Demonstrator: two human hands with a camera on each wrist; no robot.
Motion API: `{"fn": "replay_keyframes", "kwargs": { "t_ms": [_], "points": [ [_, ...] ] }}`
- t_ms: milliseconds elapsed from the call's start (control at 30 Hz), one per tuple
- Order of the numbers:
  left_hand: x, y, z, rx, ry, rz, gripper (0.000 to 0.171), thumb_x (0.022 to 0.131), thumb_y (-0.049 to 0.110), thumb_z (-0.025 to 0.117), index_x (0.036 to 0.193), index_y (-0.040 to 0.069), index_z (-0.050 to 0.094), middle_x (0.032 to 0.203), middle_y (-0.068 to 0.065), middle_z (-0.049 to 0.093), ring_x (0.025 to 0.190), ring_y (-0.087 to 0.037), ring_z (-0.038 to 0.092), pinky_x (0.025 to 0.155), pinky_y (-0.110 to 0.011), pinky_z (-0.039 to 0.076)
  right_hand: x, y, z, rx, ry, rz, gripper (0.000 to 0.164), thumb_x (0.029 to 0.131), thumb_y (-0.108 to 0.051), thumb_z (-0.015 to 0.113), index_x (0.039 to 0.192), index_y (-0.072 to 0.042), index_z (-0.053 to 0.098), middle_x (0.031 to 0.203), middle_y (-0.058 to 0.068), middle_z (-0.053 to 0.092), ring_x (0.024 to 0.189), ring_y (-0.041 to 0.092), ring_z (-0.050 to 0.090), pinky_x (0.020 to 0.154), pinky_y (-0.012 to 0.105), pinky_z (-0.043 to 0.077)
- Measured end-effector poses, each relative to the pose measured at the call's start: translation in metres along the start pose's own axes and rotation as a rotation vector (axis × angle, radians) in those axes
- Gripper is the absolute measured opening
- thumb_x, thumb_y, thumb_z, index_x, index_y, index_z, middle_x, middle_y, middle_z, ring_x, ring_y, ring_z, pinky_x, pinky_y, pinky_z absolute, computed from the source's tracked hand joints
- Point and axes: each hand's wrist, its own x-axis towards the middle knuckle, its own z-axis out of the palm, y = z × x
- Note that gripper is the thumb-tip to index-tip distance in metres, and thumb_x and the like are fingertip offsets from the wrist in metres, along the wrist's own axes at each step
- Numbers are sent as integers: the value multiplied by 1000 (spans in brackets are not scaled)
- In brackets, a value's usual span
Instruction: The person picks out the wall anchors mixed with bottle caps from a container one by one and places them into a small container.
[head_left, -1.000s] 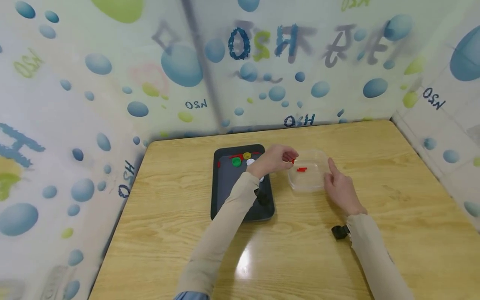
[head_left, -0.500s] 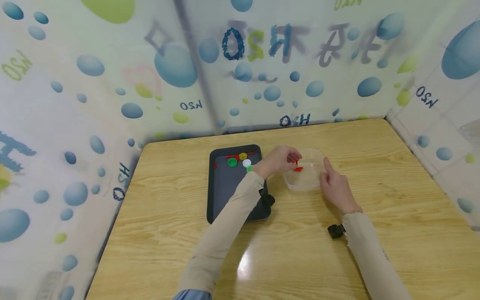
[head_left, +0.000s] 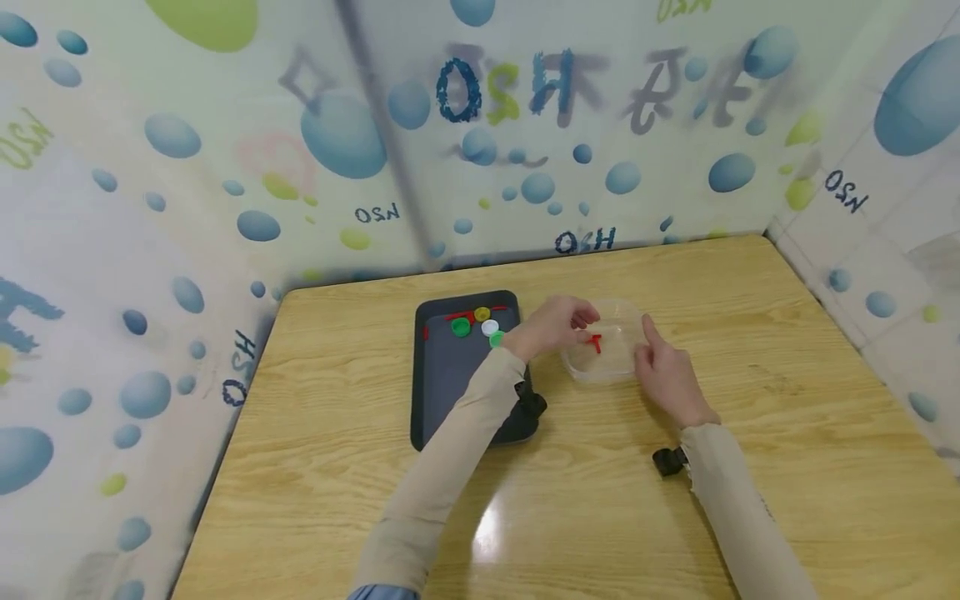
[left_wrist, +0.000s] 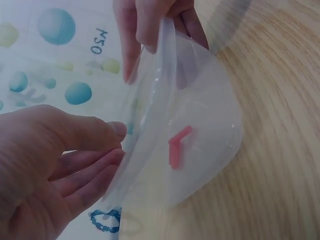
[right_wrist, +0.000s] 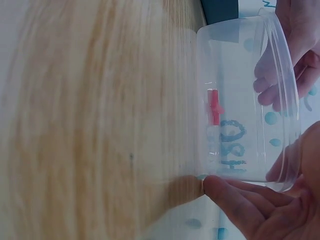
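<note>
A clear plastic container sits on the wooden table. Inside it, small red sticks lie on the bottom, two of them meeting at an angle in the left wrist view. My left hand is over the container's left side, thumb and fingers loosely bent near the rim; nothing shows between them in the left wrist view. My right hand holds the container's right wall, its fingers spread along the side and rim. Part of the container is hidden behind the left hand.
Left of the container is a dark tray, partly covered by the left forearm. Green caps, a yellow cap, a white cap and red sticks lie in its far part. A patterned wall stands behind the table.
A red stick between my left fingertips has been let go and now lies with the others in the container. The right hand stays on the container; the head view has shifted slightly.
</note>
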Motion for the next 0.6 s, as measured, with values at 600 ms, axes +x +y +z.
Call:
{"fn": "replay_keyframes", "kwargs": {
  "t_ms": [600],
  "points": [
    [-63,-31,-56,-44,223,26,31,98,12,67,128,6,67,122,-11,70,107,-20,68,96,-32,55,-2,-3,-2,-1,-13,6,57,105,-12,37,156,9,24,54,-2,37,42,7,27,39,25,28]
  ]
}}
